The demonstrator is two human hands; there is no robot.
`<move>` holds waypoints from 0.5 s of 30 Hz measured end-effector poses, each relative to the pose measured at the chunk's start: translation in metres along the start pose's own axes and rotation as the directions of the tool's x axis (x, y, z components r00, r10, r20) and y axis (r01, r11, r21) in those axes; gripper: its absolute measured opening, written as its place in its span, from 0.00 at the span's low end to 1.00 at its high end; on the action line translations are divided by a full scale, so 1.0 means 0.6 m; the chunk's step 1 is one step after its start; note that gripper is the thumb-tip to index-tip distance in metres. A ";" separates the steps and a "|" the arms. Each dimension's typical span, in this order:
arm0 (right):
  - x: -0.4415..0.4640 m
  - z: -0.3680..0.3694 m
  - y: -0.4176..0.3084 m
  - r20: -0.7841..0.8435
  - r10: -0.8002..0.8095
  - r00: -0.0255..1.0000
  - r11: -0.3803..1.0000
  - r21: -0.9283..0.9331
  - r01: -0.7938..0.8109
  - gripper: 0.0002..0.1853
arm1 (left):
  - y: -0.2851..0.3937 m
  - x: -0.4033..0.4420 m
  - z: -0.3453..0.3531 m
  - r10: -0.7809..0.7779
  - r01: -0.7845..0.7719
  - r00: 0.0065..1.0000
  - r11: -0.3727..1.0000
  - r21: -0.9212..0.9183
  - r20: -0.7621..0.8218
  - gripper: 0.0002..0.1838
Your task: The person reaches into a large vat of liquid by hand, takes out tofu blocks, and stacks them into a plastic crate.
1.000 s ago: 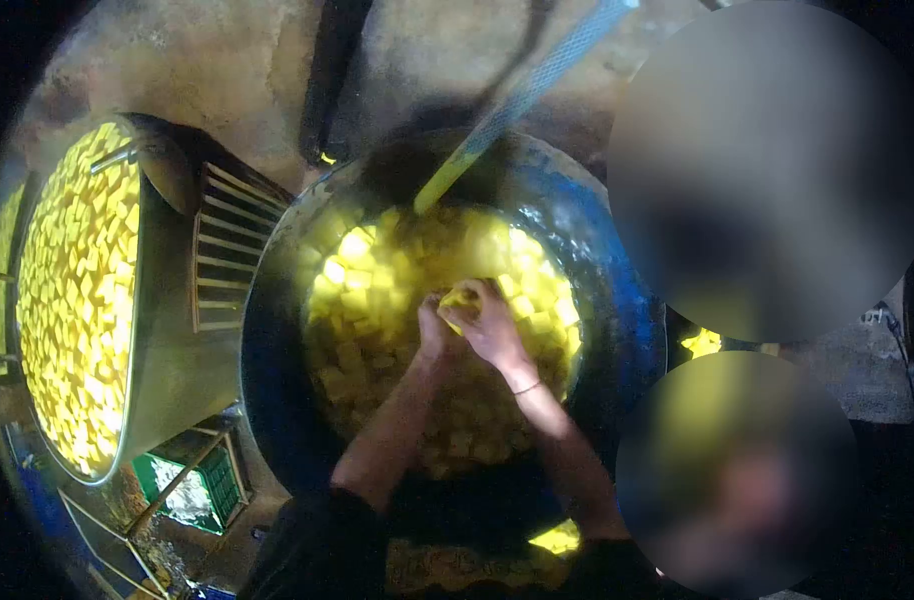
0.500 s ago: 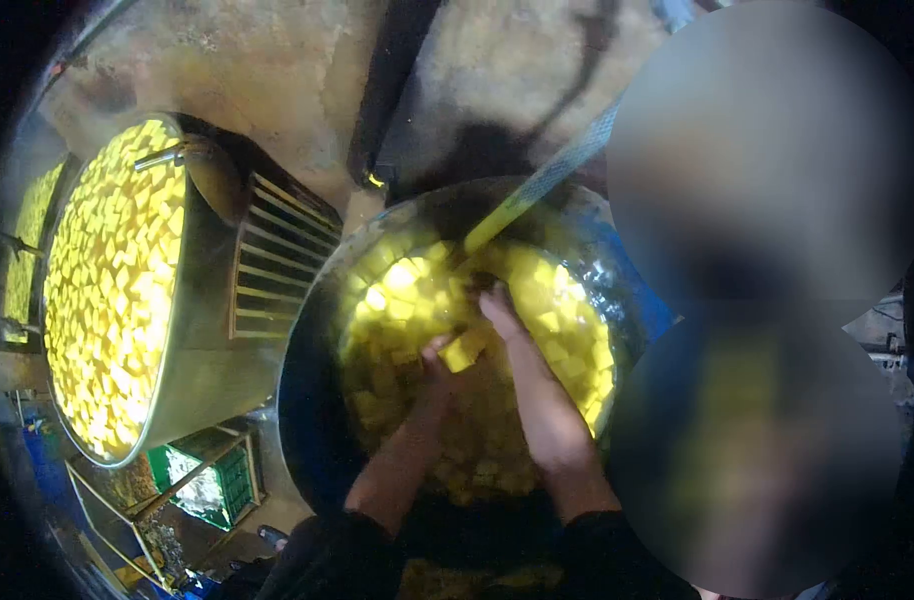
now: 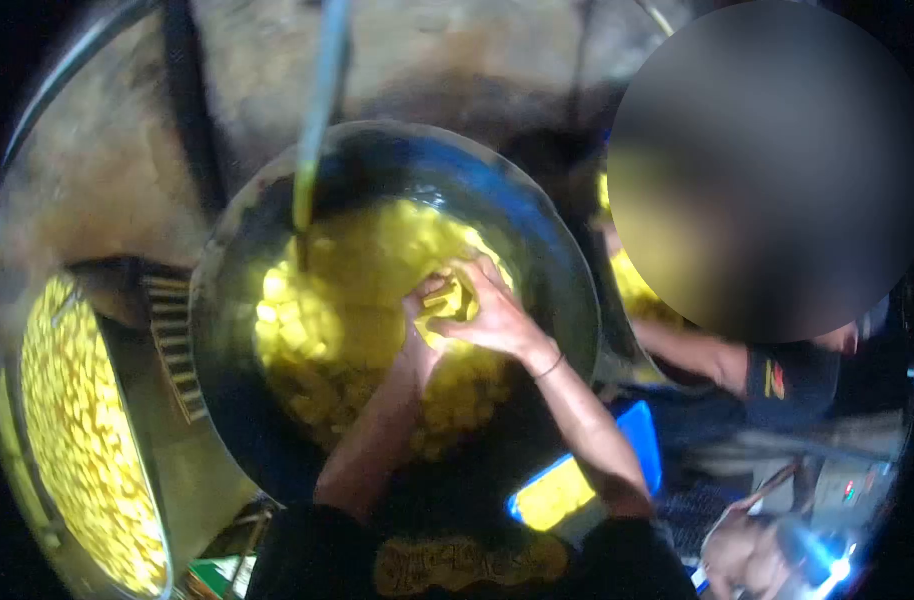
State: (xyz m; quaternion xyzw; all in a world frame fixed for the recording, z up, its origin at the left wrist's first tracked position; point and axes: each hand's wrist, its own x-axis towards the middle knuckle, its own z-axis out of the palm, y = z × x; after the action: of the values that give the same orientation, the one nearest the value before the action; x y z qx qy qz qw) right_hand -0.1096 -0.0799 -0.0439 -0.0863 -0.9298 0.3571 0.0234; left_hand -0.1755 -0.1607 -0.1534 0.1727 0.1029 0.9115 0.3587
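My left hand [image 3: 419,318] and my right hand [image 3: 502,315] are cupped together around several yellow cubes [image 3: 445,302]. They are above a big dark round pan [image 3: 575,300] holding cloudy yellowish liquid. More yellow cubes [image 3: 295,315] lie in the liquid, bunched at the left side and blurred toward the front. What kind of food the cubes are I cannot tell. A long pole [image 3: 322,120] slants down into the pan left of my hands; its lower end is hidden in the liquid.
A wide metal tub [image 3: 127,420] full of yellow cubes stands at the left. Beside my right forearm is a blue container [image 3: 641,445] with yellow pieces. A co-worker's arm [image 3: 692,355] reaches in from the right. Another person [image 3: 747,550] is at lower right.
My view has swung right, so the pan and tub appear further left. My hands have come together around yellow cubes; before, they were apart in the pan. The blue container has come into view.
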 end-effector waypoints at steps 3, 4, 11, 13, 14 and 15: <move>-0.090 -0.061 0.026 0.067 -0.076 0.995 0.991 0.117 0.068 0.47 | -0.053 -0.010 0.123 -0.288 0.259 0.931 0.954 -0.150 -0.224 0.27; -0.125 -0.090 0.023 0.024 -0.098 0.995 0.969 0.228 0.090 0.43 | -0.068 -0.017 0.165 -0.407 0.342 0.884 0.898 -0.277 -0.231 0.32; -0.518 -0.165 -0.009 -0.188 0.539 0.821 0.541 0.825 -0.166 0.39 | -0.217 -0.140 0.435 -0.738 0.824 0.563 0.536 0.185 -0.371 0.48; -0.628 -0.106 0.015 -0.186 0.719 0.669 0.358 0.925 -0.127 0.39 | -0.239 -0.149 0.431 -0.704 0.783 0.621 0.540 0.309 -0.344 0.45; -0.678 -0.053 0.039 -0.175 0.791 0.587 0.234 0.972 -0.026 0.34 | -0.243 -0.147 0.423 -0.650 0.702 0.702 0.563 0.435 -0.291 0.41; -0.733 0.027 0.090 -0.116 0.859 0.499 0.102 0.993 0.055 0.30 | -0.244 -0.142 0.410 -0.597 0.608 0.769 0.574 0.548 -0.228 0.38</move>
State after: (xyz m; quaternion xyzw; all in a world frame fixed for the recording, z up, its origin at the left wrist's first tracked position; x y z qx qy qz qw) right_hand 0.3291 -0.1293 -0.0840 -0.4741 -0.3415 0.7490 0.3125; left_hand 0.0689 -0.0979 0.0067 0.2220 0.4379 0.6564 0.5728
